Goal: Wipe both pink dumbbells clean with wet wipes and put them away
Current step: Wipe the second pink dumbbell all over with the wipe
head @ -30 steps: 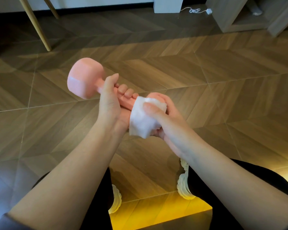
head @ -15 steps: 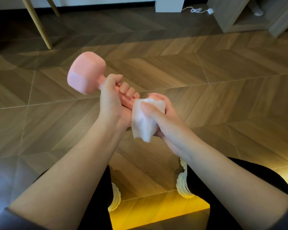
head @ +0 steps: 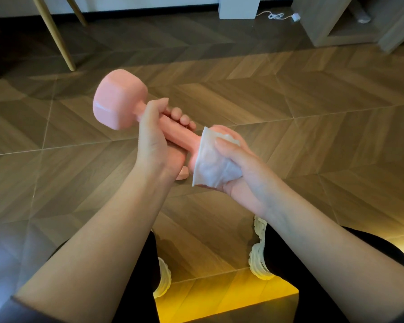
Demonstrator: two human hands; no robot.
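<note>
One pink dumbbell (head: pixel 119 99), wet wipe (head: pixel 212 164), above chevron wood floor (head: pixel 313 108).

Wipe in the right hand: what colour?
White; the wipe is clearest in the head view, wrapped over the dumbbell's near end.

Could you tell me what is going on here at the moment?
A seated person is cleaning a pink dumbbell, held in the air above the wooden floor. The left hand grips it by the handle, with one head pointing away. The right hand holds a wet wipe wrapped over the near head. A second dumbbell is not in view, and nothing has been put away yet.
</note>
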